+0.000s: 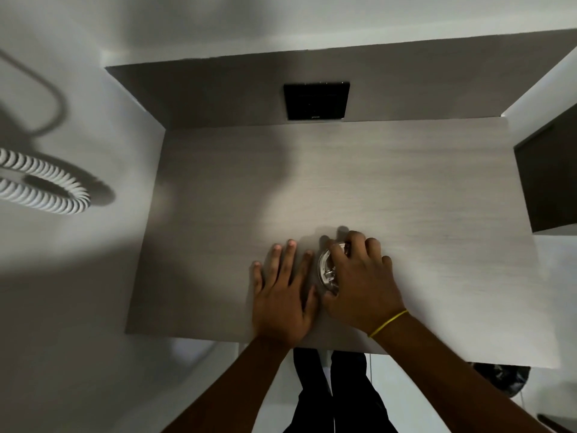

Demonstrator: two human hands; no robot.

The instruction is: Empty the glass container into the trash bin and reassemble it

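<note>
A small round glass container (326, 270) stands on the grey table (406, 189) near its front edge. My right hand (359, 276) lies over the top of it, fingers curled around the rim, and hides most of it. My left hand (282, 289) rests flat on the table just to its left, fingers spread, holding nothing. A trash bin with a black liner (502, 378) shows on the floor past the table's front right corner.
A black square panel (316, 100) sits in the wall behind the table. A dark cabinet (549, 182) stands at the right edge. A white coiled hose (40, 185) lies at the left. My dark trousers (331, 395) are below the table edge.
</note>
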